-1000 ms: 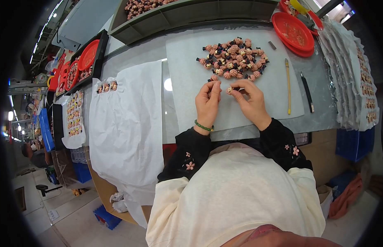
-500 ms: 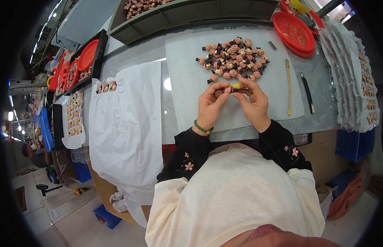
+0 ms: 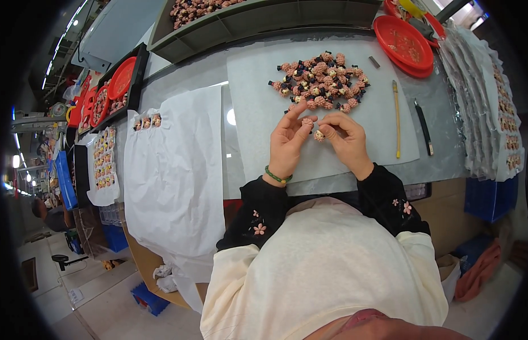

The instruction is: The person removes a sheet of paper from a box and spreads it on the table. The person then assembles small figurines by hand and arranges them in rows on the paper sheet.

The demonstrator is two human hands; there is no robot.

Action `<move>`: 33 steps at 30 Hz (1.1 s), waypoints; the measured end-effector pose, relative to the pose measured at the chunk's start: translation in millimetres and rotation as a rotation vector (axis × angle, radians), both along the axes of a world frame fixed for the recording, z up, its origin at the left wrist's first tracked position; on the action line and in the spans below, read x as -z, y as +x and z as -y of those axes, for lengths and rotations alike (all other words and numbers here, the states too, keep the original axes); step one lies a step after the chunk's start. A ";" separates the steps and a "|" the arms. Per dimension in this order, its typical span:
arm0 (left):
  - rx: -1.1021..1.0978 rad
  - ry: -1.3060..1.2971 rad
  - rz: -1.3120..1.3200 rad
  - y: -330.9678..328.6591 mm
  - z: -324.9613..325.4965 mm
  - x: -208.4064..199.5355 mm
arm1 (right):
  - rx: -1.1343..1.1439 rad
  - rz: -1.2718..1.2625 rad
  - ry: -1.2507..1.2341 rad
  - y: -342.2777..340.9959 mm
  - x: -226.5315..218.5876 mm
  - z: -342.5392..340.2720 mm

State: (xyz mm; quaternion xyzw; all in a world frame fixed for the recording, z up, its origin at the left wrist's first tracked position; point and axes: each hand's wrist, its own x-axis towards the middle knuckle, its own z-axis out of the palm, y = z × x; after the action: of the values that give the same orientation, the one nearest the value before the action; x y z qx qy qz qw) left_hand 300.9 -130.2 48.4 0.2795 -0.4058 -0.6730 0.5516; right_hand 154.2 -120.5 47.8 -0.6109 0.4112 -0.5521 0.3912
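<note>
My left hand (image 3: 286, 148) pinches a small pink knobbly figurine (image 3: 307, 122) between thumb and fingers, its index finger stretched upward. Close beside it, my right hand (image 3: 349, 144) holds another small figurine (image 3: 319, 136), pink with a cream face-like patch, at the thumb and fingertips. Both hands are over a white sheet (image 3: 258, 141) on the table. Just beyond the fingers lies a heap of similar pink figurines (image 3: 320, 79) with dark ends and cream patches. How far the fingers wrap behind each piece is hidden.
A yellow stick-like tool (image 3: 397, 119), a black pen-like tool (image 3: 424, 127) and a short grey bar (image 3: 374, 62) lie on the right. Red plates (image 3: 403, 42) and stacked clear trays (image 3: 474, 102) stand beyond. White paper (image 3: 173, 170) covers the left; a grey crate (image 3: 269, 25) stands behind.
My hands have drawn slightly apart, and the left index finger has lifted. The cream side of the right hand's figurine now shows, while the yellow bit at the fingertips no longer does.
</note>
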 end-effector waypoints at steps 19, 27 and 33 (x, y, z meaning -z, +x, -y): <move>-0.358 -0.510 0.603 9.6 57.4 -100.3 | 0.152 0.229 0.283 -0.4 -5.8 1.0; -0.691 -0.575 1.551 195.2 121.2 -135.8 | 0.097 0.181 0.289 2.7 -10.2 0.3; -0.654 -0.367 1.658 267.2 103.5 -31.0 | 0.081 0.172 0.294 2.8 -6.9 1.3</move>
State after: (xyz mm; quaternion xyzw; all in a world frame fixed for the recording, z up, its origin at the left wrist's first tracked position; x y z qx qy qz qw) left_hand 568.0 -233.7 79.3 0.6830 -0.6736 0.0090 0.2824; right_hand 157.0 -121.8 54.8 -0.4806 0.4769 -0.5514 0.4874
